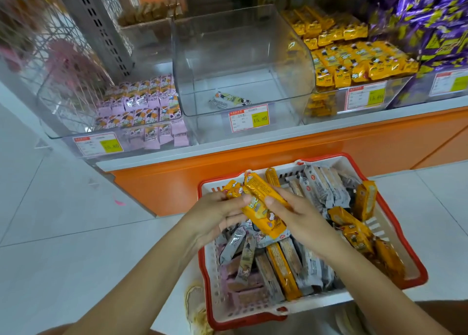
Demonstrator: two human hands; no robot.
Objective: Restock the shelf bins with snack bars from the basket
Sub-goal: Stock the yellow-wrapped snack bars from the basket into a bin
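Observation:
A red-rimmed white basket point(415, 279) sits on the floor in front of the shelf, full of yellow, grey and pink snack bars. Above it, my left hand point(215, 218) and my right hand point(296, 215) together hold a bunch of yellow snack bars point(260, 203). On the shelf, the middle clear bin point(298, 63) holds a single grey bar point(229, 100). The yellow-bar bin point(359, 63) stands to its right and the pink-bar bin point(141, 106) to its left.
A bin of purple packets point(435, 23) fills the far right of the shelf. Price tags point(249, 118) hang on the bin fronts. The orange shelf base point(329, 152) rises just behind the basket. White tiled floor point(63, 220) lies to the left.

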